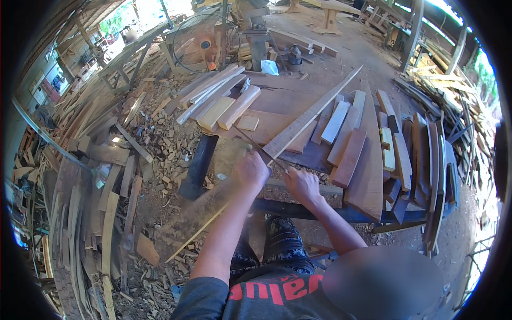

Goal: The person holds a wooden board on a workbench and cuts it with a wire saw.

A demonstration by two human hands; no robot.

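Note:
A long tapering wooden board [314, 115] runs slantwise from beneath my hands up to a narrow far tip, a pale edge along its right side. Across its near part lies a thin dark bar [248, 137]; its exact kind cannot be made out. My left hand [252, 172] is closed in a fist beside the board's left edge, against the bar, and what it grips is hidden by the fingers. To the right of the board, my right hand [302, 185] is closed with its fingertips around the bar's near end. Both forearms reach forward, hands a little apart.
The low workbench [290, 84] carries thick wooden blocks [240, 108] at left and several blocks and planks [349, 158] at right. Curved planks [109, 224] are piled at left beside scattered offcuts [169, 160]. A fan [205, 45] stands beyond; more timber [453, 98] is stacked far right.

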